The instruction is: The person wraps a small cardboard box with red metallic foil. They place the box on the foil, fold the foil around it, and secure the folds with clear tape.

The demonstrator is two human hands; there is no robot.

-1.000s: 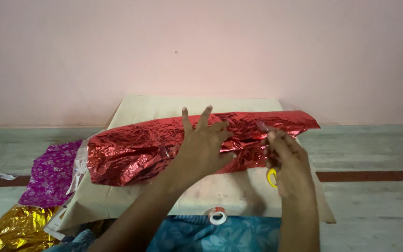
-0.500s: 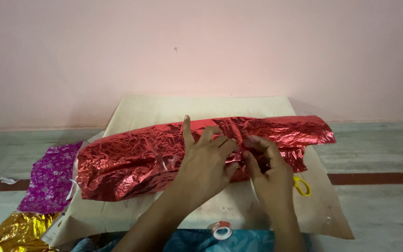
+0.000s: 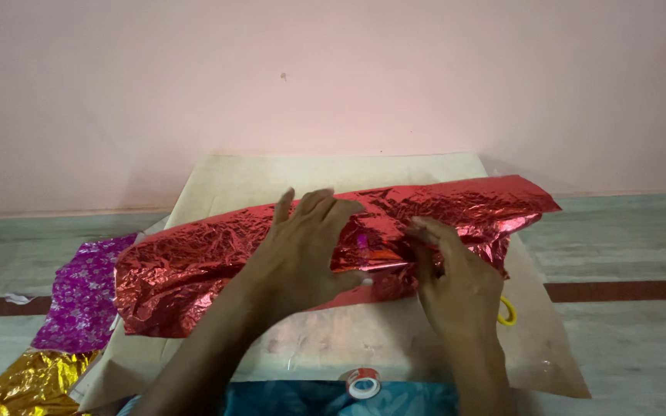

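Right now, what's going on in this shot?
A person is pressing both hands onto a bundle wrapped in crinkled red foil paper that lies on a beige board on the floor. The left hand lies flat on the middle of the foil, the right hand presses its right part. A yellow scissor handle peeks out beside the right hand, and a tape roll sits at the board's near edge. Purple and gold foil sheets lie on the left.

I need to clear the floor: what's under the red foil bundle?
A beige paper sheet lies under the red foil bundle. What the foil wraps is covered; both hands press on top.
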